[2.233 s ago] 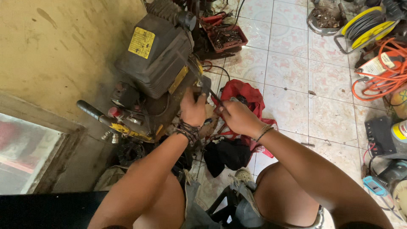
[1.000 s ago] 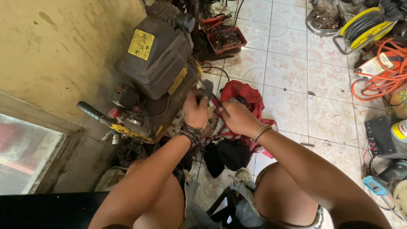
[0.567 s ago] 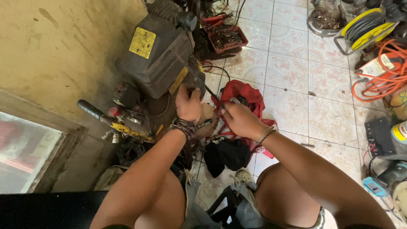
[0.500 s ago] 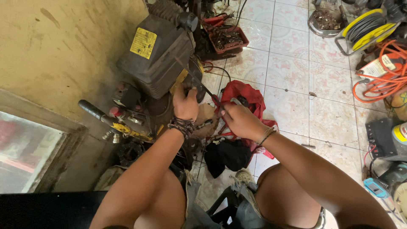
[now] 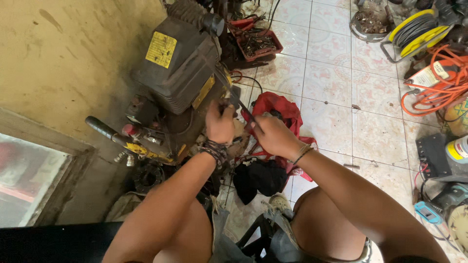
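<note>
the left hand point(image 5: 220, 122) is closed on the dark engine point(image 5: 180, 83) by the wall, the right hand point(image 5: 273, 136) pinches a thin tool point(image 5: 242, 108), which could slip off under sideways force.

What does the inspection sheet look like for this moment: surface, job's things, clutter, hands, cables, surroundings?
Surface: pale patterned floor tiles, stained.
Job's things: dark small engine with a yellow label, beside the wall; slim dark tool angled at its side.
Clutter: red cloth, black cloth, red tray of small parts.
Hands: left hand against the engine's side; right hand closed on the tool.
Cables: orange cord coil, yellow cable reel.
Surroundings: yellowish wall, power tools at right edge.
</note>
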